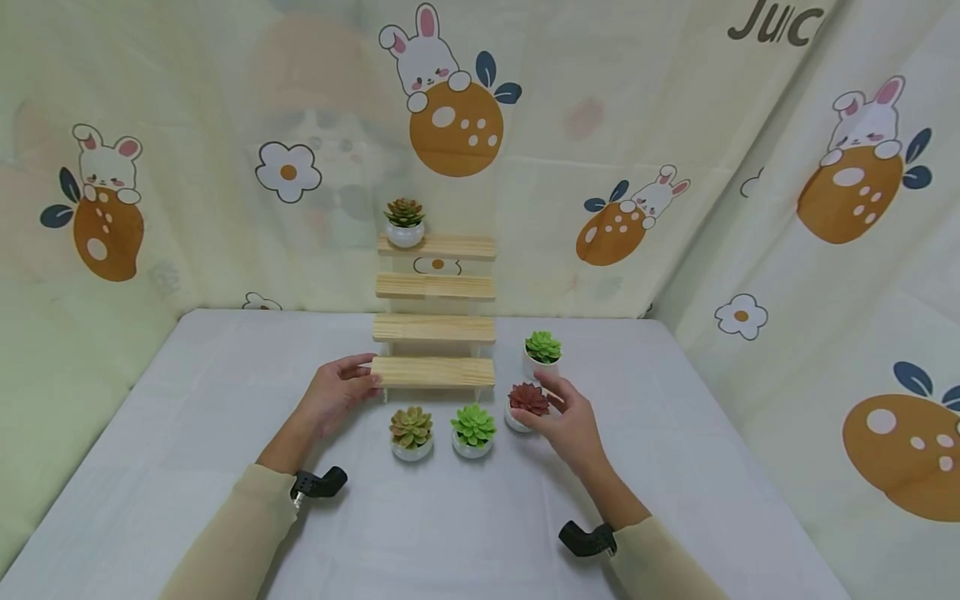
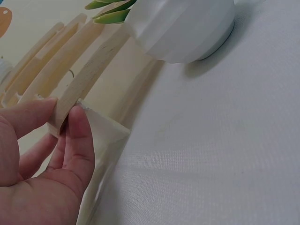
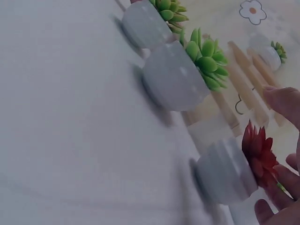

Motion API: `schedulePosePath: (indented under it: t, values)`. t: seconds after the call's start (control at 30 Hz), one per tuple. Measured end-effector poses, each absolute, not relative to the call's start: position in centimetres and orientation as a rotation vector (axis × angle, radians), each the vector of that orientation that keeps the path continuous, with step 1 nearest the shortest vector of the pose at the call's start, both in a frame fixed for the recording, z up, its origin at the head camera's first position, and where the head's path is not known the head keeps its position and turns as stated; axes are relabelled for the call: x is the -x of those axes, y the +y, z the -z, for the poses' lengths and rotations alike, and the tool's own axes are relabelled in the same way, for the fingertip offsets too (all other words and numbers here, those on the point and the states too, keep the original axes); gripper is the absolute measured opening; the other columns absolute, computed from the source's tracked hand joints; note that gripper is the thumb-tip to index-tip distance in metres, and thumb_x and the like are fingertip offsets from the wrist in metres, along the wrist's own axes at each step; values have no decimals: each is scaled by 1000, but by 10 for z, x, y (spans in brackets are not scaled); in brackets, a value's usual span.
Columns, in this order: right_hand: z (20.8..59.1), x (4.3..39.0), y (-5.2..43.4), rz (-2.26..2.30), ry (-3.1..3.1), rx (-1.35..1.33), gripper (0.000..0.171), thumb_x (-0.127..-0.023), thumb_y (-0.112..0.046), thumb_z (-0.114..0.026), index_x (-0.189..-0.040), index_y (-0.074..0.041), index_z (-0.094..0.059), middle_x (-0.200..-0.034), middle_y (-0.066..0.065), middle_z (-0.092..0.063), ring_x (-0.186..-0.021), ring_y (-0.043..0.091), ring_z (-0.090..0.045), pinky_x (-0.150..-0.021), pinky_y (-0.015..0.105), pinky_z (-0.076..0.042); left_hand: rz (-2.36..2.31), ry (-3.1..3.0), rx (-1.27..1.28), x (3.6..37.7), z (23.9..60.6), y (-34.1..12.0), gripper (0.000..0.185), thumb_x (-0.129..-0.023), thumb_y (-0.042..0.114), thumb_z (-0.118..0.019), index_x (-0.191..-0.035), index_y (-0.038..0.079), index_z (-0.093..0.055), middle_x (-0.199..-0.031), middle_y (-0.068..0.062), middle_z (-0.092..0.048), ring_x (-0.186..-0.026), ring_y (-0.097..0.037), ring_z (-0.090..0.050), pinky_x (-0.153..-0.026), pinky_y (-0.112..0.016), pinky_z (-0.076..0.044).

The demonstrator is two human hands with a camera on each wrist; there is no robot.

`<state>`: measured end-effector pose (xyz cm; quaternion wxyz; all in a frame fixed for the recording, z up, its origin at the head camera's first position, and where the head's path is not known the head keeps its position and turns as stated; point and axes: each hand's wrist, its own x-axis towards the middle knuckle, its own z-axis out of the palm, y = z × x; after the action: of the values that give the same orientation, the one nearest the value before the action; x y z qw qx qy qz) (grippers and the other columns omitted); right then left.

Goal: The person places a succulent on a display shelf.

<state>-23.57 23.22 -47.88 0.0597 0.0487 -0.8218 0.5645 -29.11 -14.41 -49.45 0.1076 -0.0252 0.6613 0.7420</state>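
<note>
1. The left hand [image 1: 339, 393] sits at the 9 o'clock end of the lowest wooden step [image 1: 432, 372] of a small tiered shelf [image 1: 436, 287]. Its grip holds that step's end: in the left wrist view the thumb [image 2: 80, 140] presses one face of the board and a finger lies on the other.
2. The right hand [image 1: 567, 417] is at the red succulent [image 1: 527, 400] in its white pot, which stands on the surface [image 1: 187, 417] just off the shelf's 4 o'clock corner. The fingers curl about the plant from its 3 o'clock side; the right wrist view shows fingertips [image 3: 287, 180] touching the red leaves, a loose grip on the plant.
3. At 12 o'clock from that hand, a bright green succulent [image 1: 542, 348] stands beside the shelf.
4. At 9 o'clock from the red succulent, a lime succulent [image 1: 473, 427] and an olive-brown succulent [image 1: 411, 429] stand in a row at the shelf's front.
5. A reddish-green succulent [image 1: 405, 218] stands on the top step at its 9 o'clock end.
</note>
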Motion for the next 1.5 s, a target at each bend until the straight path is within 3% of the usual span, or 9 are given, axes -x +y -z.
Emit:
schedulePosePath:
  t: [0.2,0.53,0.73,0.9,1.17,1.5]
  values:
    - [486,232,236,-1786,-2525,-108,87,-78,-11,-90,-151,1,-44,-151,17,-52,-142,32,-48,-119,48,-43,-2190,1939,76,291,494,-145,58,-97,-2,-64,-151,-4,-44,-113,-7,-59,-92,-12,-67,-86,-23,-63]
    - [496,236,242,-1792,-2614,10,97,-80,-16,-89,-157,-1,-33,-151,21,-52,-139,33,-53,-112,39,-52,-2182,1944,75,291,493,-144,57,-98,0,-65,-151,-4,-44,-113,-7,-59,-91,-12,-68,-86,-23,-63]
    - [501,240,240,-1795,-2625,4,90,-80,-7,-88,-154,1,-38,-146,22,-56,-133,30,-56,-99,21,-55,-2175,1946,90,291,493,-143,56,-98,-1,-64,-151,-3,-45,-114,-8,-59,-91,-12,-68,-88,-25,-63]
    - [500,239,239,-1746,-2645,-23,79,-80,-7,-87,-148,-1,-48,-141,19,-61,-130,28,-59,-100,26,-57,-2191,1930,89,292,495,-144,56,-98,-1,-65,-151,-3,-45,-114,-8,-58,-92,-12,-67,-88,-25,-63]
    - [502,239,238,-1694,-2662,22,73,-77,-8,-90,-142,-4,-56,-134,15,-68,-115,18,-65,-84,12,-55,-2203,1918,77,292,494,-144,56,-97,-3,-64,-150,-5,-44,-113,-8,-58,-92,-13,-68,-89,-26,-63]
    - [504,241,238,-1748,-2614,16,70,-78,-7,-89,-140,-4,-58,-132,16,-68,-110,17,-66,-80,11,-55,-2192,1926,97,292,493,-144,57,-97,-2,-64,-150,-4,-45,-114,-9,-58,-92,-13,-68,-88,-25,-63]
